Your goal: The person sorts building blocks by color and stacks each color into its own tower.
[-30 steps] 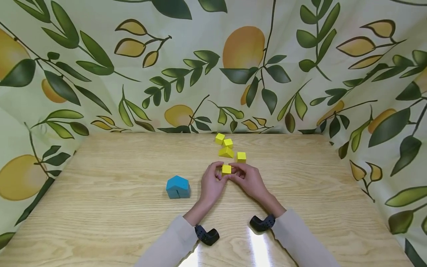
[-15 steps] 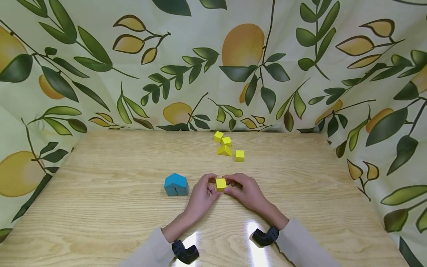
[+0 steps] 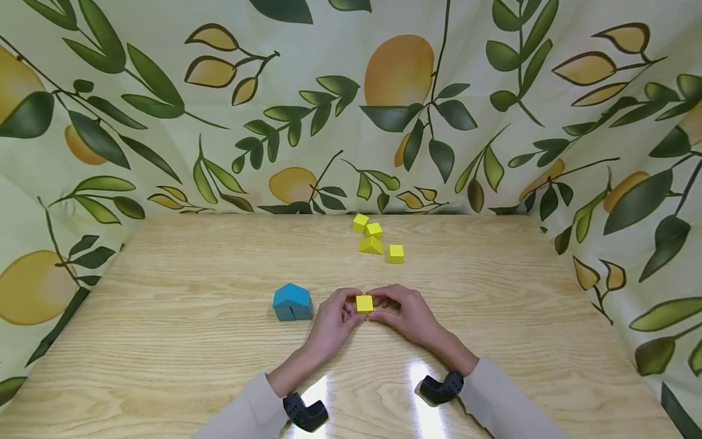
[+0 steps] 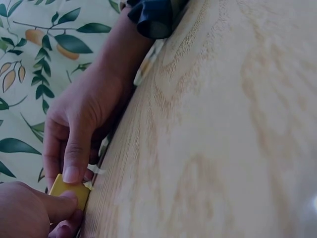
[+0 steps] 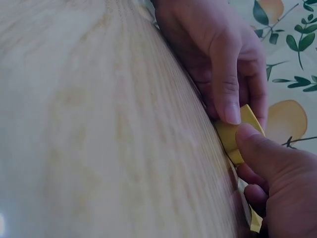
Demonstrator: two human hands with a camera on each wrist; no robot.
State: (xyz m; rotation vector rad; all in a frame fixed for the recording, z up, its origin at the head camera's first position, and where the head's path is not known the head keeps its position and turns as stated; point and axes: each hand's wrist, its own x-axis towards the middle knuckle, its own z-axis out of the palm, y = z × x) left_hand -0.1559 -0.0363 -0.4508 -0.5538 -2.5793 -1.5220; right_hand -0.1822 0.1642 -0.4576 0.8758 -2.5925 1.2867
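Both hands meet around one yellow cube (image 3: 364,305) low over the wooden tabletop. My left hand (image 3: 332,320) pinches it from the left, and my right hand (image 3: 410,314) does so from the right. In the left wrist view, the thumbs of both hands press the near face of the yellow cube (image 4: 63,187). The right wrist view also has both thumbs on the yellow cube (image 5: 232,134), with the fingers mostly hidden behind it. Left of the left hand stands a blue house-shaped block form (image 3: 292,302) with a peaked top and a slit in its front.
Farther back lie a yellow triangular block (image 3: 371,245) and three loose yellow cubes, one (image 3: 396,254) to its right and two behind, near the table's far edge. A leaf-and-fruit patterned cloth (image 3: 230,140) hangs behind the wooden table (image 3: 192,268).
Both hands have drawn the yellow cube back toward the body and slightly left, away from the loose yellow blocks. Over the last half second they have hardly moved.
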